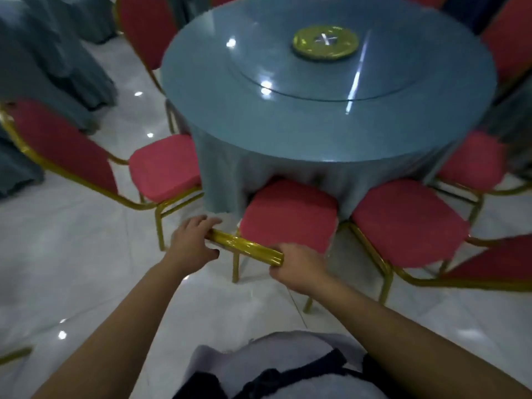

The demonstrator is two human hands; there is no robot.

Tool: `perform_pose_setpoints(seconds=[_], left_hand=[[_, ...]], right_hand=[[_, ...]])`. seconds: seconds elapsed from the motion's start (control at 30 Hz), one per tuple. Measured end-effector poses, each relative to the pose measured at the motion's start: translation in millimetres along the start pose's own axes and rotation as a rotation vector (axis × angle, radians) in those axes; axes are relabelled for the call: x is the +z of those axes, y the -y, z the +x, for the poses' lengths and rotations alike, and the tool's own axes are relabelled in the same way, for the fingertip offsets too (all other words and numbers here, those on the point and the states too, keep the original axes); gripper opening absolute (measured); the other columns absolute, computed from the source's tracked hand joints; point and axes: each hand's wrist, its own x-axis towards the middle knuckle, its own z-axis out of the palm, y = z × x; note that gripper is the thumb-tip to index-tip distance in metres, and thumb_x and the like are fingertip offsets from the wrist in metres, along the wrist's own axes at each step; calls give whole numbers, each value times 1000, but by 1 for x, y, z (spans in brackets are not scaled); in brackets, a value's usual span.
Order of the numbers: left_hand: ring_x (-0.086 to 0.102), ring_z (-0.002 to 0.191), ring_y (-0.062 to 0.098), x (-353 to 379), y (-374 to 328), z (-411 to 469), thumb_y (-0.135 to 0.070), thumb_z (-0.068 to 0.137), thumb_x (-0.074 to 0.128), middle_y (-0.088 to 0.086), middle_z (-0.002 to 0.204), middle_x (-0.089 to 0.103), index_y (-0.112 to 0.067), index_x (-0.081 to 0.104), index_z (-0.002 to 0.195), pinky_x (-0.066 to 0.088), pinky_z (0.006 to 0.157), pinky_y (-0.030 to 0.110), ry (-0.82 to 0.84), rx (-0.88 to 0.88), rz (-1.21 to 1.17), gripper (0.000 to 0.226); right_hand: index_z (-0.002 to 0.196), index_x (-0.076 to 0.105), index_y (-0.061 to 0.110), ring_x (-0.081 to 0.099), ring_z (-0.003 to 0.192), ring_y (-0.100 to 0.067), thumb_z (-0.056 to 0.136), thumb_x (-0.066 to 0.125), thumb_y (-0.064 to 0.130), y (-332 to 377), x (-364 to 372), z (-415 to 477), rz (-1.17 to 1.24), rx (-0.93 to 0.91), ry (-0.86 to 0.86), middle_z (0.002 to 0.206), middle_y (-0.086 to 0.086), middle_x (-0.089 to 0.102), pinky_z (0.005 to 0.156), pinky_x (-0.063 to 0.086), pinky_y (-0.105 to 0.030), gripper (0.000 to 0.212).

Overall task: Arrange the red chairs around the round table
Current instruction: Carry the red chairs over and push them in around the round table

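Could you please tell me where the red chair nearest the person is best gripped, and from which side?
Grip the gold top rail of the red chair from behind, the side away from the round table. Its seat points in against the tablecloth, so the rail is the near, reachable part. The left hand and right hand hold it, spread apart.

Floor (72, 254): pale glossy tile; the table (288, 133) and red chairs (289, 214) stand on it.
Table: round, draped in a blue cloth (224, 180).
On the cloth: a glass turntable (288, 79).
On the turntable: a green disc (326, 41) at its centre.
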Motion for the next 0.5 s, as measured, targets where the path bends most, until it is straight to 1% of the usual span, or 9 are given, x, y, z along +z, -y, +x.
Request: perform_pose_setpoints(seconds=[0.07,0.1,0.17,0.23,0.27,0.3,0.33,0.43,0.5], left_hand=[[55,117,21,-9,7,20,-19,73,79,-7,120,64,-36,65,114,45,98,41,117,127,39,47],[61,105,19,-12,9,27,-16,74,76,-8,104,68,-38,66,102,49,89,37,165,178,34,37],[64,90,21,-15,12,36,-11,77,72,-8,84,66,-37,65,84,48,76,32,205,275,60,28],[63,82,23,-18,14,38,-9,78,67,-8,72,60,-31,61,70,45,66,30,213,340,101,24],[61,78,23,-20,16,36,-9,79,63,-7,71,60,-28,64,71,41,61,28,211,353,135,20],[60,76,21,-20,18,32,-10,80,60,-5,73,62,-24,68,77,39,57,27,209,362,165,16],[61,76,21,-19,22,28,-11,81,58,-1,78,65,-20,70,84,41,57,27,210,373,182,15],[64,85,24,-13,36,13,-14,82,57,3,88,68,-19,70,91,53,72,33,207,422,219,17],[64,84,24,-9,46,4,-13,83,57,4,89,69,-17,71,92,55,74,35,224,440,205,17]], right_hand=[[90,64,32,64,75,-23,75,54,38,1,5,-9,5,165,-41,79,5,66,60,47,-33,19],[81,62,28,62,72,-23,76,53,35,4,8,-13,16,224,-60,75,5,63,59,45,-32,13],[71,56,27,56,69,-20,73,51,32,13,7,-19,32,315,-93,69,8,55,62,40,-31,8],[65,54,27,54,70,-20,73,52,28,27,0,-24,44,384,-102,68,9,53,66,39,-31,8],[64,55,27,56,71,-21,72,51,26,32,-3,-27,51,406,-95,69,9,55,66,40,-31,8],[64,56,27,58,72,-21,71,50,25,37,-3,-30,54,421,-80,70,7,58,66,43,-32,10],[64,57,26,60,73,-22,72,50,22,40,-2,-35,51,431,-60,72,5,60,65,45,-32,11],[65,58,24,62,75,-22,77,53,14,46,11,-49,27,446,-17,74,1,62,65,49,-34,16],[68,60,24,60,73,-18,81,56,13,52,20,-56,12,455,-2,74,1,61,61,47,-33,17]])
